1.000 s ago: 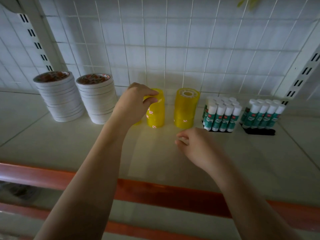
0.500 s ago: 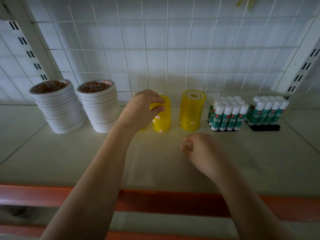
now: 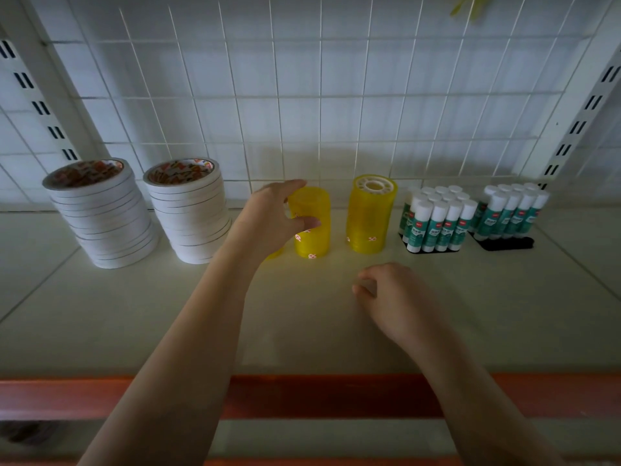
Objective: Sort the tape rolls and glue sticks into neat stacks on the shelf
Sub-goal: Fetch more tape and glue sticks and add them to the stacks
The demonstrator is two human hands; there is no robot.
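Left hand (image 3: 268, 220) fingers curled round yellow tape stack (image 3: 312, 223), stack's left side hidden, right hand (image 3: 391, 294) loosely curled over shelf (image 3: 134, 314), contents indiscernible

A pale shelf (image 3: 100, 317) with an orange-red front edge (image 3: 302, 395) carries everything here. At the left, near the back, stand two tall stacks of white tape rolls (image 3: 100, 213) (image 3: 190, 210), just beside each other. Toward the middle stand two upright stacks of yellow tape (image 3: 312, 223) (image 3: 369, 215), slightly apart. To their right, two groups of glue sticks (image 3: 437, 218) (image 3: 510, 210) with white caps and green labels stand upright, each on a black base, near the back wire grid.
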